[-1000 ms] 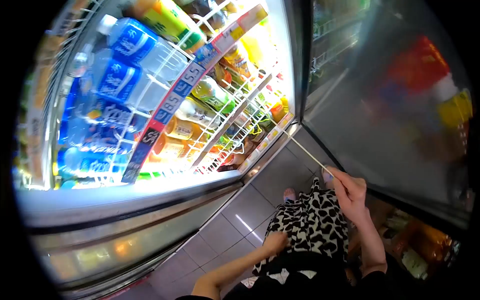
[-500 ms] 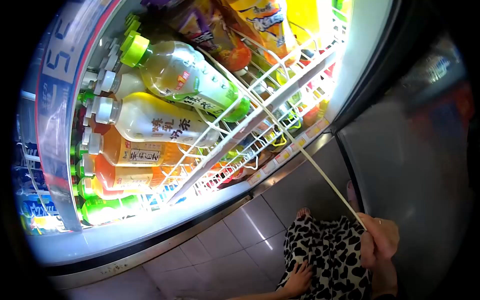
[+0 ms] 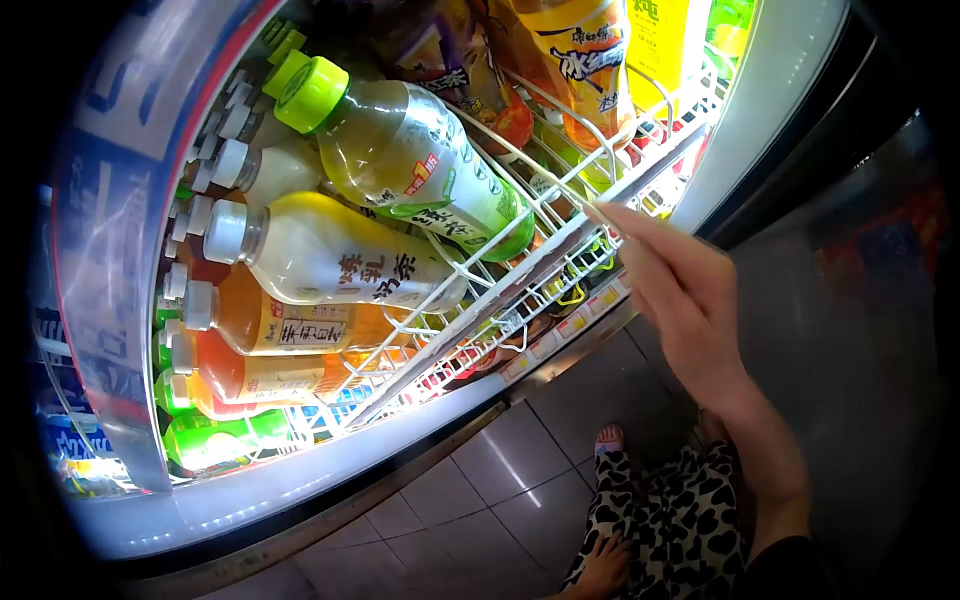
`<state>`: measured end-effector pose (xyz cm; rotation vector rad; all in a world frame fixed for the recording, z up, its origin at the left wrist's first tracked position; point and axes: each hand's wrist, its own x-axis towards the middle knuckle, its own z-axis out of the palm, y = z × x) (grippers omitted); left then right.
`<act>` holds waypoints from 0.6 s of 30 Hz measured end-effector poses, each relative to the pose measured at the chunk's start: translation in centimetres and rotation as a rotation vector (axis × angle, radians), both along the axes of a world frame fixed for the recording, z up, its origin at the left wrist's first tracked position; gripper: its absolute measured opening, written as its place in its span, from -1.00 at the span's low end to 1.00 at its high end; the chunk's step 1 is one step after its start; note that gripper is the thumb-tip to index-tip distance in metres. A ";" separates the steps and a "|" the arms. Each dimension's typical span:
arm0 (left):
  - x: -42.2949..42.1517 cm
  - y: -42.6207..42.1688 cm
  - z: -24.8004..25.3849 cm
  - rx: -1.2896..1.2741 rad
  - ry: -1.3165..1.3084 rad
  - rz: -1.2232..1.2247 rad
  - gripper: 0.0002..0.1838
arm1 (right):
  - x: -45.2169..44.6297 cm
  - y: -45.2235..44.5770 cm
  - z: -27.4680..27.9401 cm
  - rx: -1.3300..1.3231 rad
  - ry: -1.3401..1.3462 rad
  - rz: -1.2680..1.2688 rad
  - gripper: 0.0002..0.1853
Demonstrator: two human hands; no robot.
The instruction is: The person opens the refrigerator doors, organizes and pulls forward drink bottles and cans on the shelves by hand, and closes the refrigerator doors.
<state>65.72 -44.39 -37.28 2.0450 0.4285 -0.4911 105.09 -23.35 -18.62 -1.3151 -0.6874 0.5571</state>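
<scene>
My right hand [image 3: 690,300] reaches to the front rail of a white wire shelf [image 3: 455,340], thumb and fingers pinched round a thin pale stick [image 3: 572,193]. Only a short length of the stick shows beyond the fingertips, among the shelf wires. Left of this hand, a green-capped tea bottle [image 3: 420,170] leans back on the shelf. Below it in view is a white-capped milk tea bottle [image 3: 340,250], followed by an orange drink bottle [image 3: 285,315]. My left hand [image 3: 605,562] lies with fingers spread on the heart-patterned clothing [image 3: 670,520].
A lit cooler frame [image 3: 340,455] surrounds the shelves, with price tags [image 3: 570,325] along a lower edge. Several more bottles stand in rows behind. An orange-labelled bottle [image 3: 585,65] and a yellow carton [image 3: 655,50] are at the upper right. Grey tiles [image 3: 470,500] cover the floor.
My right hand has moved up and left from beside the clothing to the shelf rail. Less of the stick shows now. The bottles appear slightly larger; my left hand stays on the clothing.
</scene>
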 end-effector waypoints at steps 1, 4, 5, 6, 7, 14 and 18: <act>0.1 0.0 0.0 0.004 0.010 0.004 -0.78 | 0.5 1.8 0.3 0.033 0.031 0.021 -0.75; -0.3 -0.1 -1.4 -0.003 0.108 -0.106 -0.71 | 2.1 6.3 0.3 0.118 -0.031 0.042 -0.79; -0.5 -0.2 -2.0 -0.013 0.192 -0.223 -0.64 | 2.4 7.5 0.3 0.171 -0.127 0.039 -0.80; -0.7 -0.6 -2.3 -0.014 0.191 -0.223 -0.64 | 2.5 8.4 0.5 0.170 -0.128 0.039 -0.80; -0.6 -0.7 -2.3 0.000 0.162 -0.181 -0.68 | 2.5 9.3 0.8 0.122 -0.091 0.023 -0.79; 0.8 0.3 0.6 0.001 0.054 -0.001 -0.78 | 3.8 13.8 1.6 -0.029 -0.565 -0.144 -0.68; 0.0 -0.1 0.0 -0.037 0.055 0.033 -0.78 | 4.6 13.8 1.0 -0.028 -0.760 -0.209 -0.72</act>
